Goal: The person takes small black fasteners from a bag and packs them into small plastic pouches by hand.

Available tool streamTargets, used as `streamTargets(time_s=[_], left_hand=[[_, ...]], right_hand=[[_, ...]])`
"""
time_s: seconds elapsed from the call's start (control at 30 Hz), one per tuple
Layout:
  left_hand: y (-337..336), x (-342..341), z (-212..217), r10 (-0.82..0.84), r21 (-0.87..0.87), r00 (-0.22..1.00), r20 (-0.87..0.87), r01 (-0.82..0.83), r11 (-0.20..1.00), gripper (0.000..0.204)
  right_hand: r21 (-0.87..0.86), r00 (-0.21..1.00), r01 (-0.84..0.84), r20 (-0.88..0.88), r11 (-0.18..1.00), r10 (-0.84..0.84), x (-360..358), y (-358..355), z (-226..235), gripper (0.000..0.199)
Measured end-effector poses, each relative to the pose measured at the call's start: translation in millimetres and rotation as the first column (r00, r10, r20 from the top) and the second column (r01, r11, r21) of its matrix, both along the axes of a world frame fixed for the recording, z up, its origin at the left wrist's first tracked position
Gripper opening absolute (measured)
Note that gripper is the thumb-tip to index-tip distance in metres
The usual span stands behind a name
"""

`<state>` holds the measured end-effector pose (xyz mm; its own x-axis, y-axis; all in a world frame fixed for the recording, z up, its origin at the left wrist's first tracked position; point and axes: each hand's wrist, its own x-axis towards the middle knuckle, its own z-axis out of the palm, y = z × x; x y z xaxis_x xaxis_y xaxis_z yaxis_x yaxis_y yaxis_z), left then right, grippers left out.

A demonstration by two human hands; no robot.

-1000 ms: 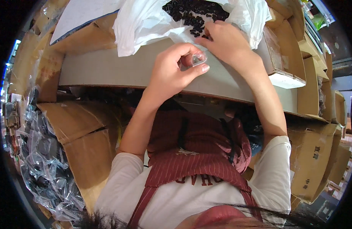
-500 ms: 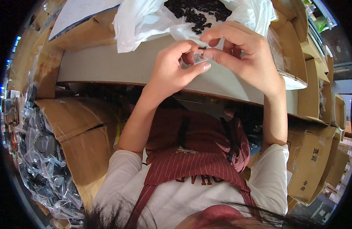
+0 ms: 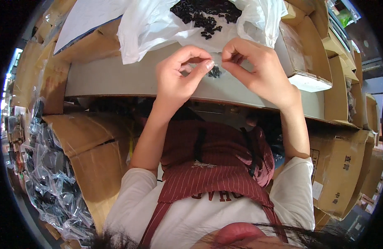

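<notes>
My left hand (image 3: 180,76) pinches the top of a small clear plastic bag (image 3: 215,72) between thumb and forefinger. Small black pieces show inside the bag, which hangs just above the table edge. Facing it, my right hand (image 3: 258,70) is closed in a pinch at the bag's other upper side; the thin film between the fingertips is hard to see. Just beyond both hands, a large white plastic bag (image 3: 135,35) lies spread open. It holds a heap of small black screw-like parts (image 3: 206,17).
The grey tabletop (image 3: 112,79) runs beneath my hands. Cardboard boxes (image 3: 316,45) line its right side, and a cardboard tray with a white sheet (image 3: 89,20) is at the left. Below left, an open carton (image 3: 87,141) stands beside many clear bags of dark parts (image 3: 54,178).
My fingertips have drawn a little apart, and both hands are now in upright pinches. The small bag hangs lower between them, with its black contents showing. The view has shifted slightly.
</notes>
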<state>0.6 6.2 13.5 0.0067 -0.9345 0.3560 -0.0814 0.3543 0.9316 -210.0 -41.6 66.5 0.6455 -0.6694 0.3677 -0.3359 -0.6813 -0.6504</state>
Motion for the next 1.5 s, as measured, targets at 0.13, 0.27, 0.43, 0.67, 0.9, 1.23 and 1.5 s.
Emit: streamTargets(time_s=[0.13, 0.27, 0.43, 0.67, 0.9, 1.23, 1.5], left_hand=[[1, -3, 1, 0.077, 0.014, 0.995, 0.06, -0.078, 0.997, 0.009], [4, 0, 1, 0.098, -0.144, 0.98, 0.171, -0.074, 0.987, 0.005], [6, 3, 0, 0.044, -0.168, 0.993, 0.111, -0.024, 0.985, 0.005], [8, 3, -4, -0.03, -0.164, 0.999, -0.029, 0.025, 0.986, 0.004], [1, 5, -2, -0.086, -0.006, 0.995, -0.058, 0.086, 0.996, 0.009], [-9, 8, -7, 0.082, -0.068, 0.992, -0.1, -0.089, 0.994, 0.013], [-7, 4, -7, -0.026, 0.051, 0.995, 0.092, 0.021, 0.998, 0.013]], right_hand=[[0.026, 0.992, 0.043, 0.117, 0.999, -0.046, 9, 4, -6, 0.015], [-0.02, 0.982, -0.009, 0.188, 1.0, 0.013, 18, 3, -21, 0.014], [-0.006, 0.984, -0.02, 0.175, 1.0, 0.021, 19, 5, -20, 0.011], [-0.103, 0.989, -0.016, 0.148, 0.995, 0.031, 6, 19, -14, 0.015], [0.369, 0.913, -0.169, 0.408, 0.914, 0.004, -32, 35, -8, 0.017], [0.297, 0.331, 0.548, 0.782, 0.782, -0.529, -199, 56, 45, 0.017], [-0.271, 0.761, 0.566, -0.191, 0.779, -0.62, -155, -21, 43, 0.029]])
